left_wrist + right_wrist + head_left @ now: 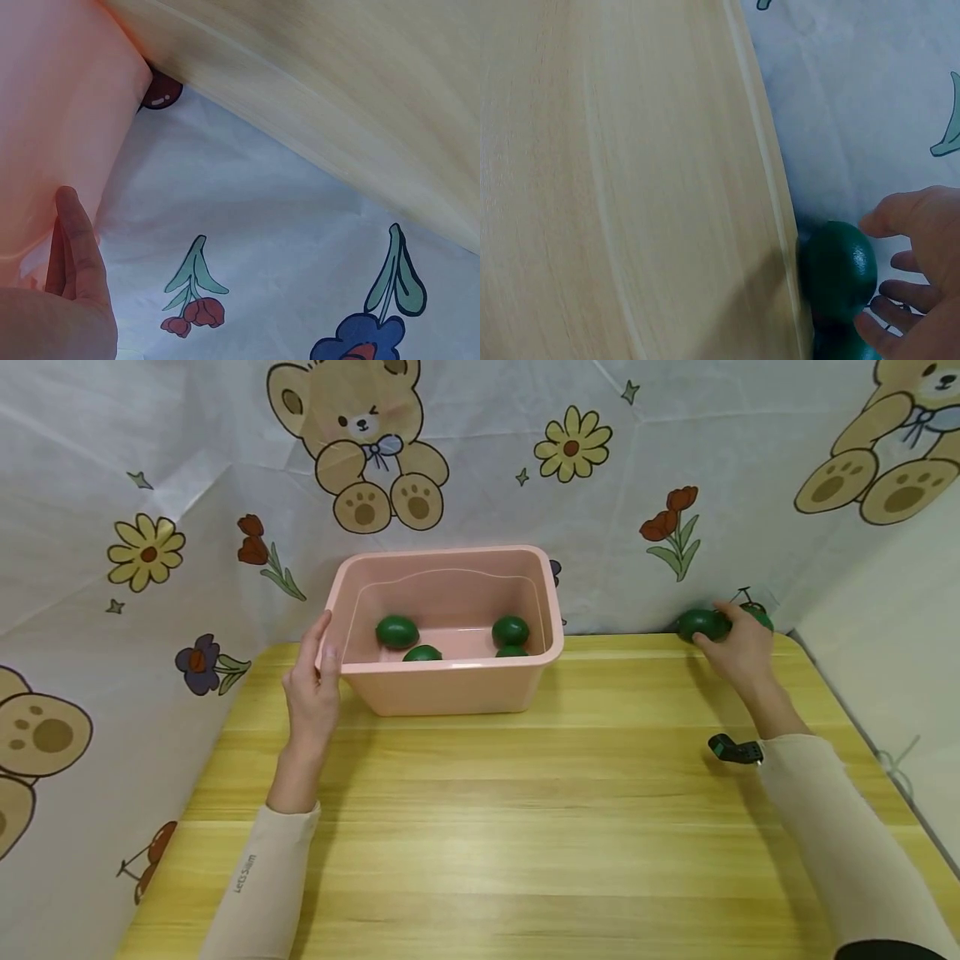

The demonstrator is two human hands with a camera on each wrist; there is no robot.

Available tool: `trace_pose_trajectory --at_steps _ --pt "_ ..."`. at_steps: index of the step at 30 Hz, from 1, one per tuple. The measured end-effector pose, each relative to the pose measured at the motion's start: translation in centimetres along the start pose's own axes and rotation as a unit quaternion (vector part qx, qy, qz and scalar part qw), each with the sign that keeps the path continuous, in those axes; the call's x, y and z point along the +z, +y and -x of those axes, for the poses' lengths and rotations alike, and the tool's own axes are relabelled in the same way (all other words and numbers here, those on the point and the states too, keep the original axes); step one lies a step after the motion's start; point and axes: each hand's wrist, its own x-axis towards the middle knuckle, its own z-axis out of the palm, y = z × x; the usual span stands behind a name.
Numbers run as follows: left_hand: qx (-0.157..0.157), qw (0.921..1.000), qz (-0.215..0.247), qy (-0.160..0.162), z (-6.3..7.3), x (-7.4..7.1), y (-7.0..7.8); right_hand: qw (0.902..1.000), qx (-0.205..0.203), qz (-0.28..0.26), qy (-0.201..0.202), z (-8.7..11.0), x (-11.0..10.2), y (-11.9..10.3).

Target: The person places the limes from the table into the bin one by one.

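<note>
I have my left hand (311, 693) resting nearly straight-fingered against the pink bin (450, 690). My right hand (744, 645), partly spread, shows no firm hold on the green ovoid (697, 622) at the surface's (525, 827) back edge; off-centre closure could roll it off.

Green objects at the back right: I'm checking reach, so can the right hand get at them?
Probably yes: the right hand is right at the green objects, and nothing visible blocks its fingers.

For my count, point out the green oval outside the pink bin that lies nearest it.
The left green oval by the right hand; its partner lies farther right, partly hidden.
</note>
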Motion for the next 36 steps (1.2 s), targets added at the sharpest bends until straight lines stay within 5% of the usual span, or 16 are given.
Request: trace_pose_trajectory --at_steps 16,36 --pt "0.000 0.9999 0.016 0.001 -0.1 0.1 0.0 0.9994 -0.033 -0.007 -0.009 0.0 2.4 1.0" --pt "0.001 0.9998 0.019 -0.001 0.0 0.1 -0.1 0.9987 -0.001 -0.039 0.033 1.1 3.5 0.2"
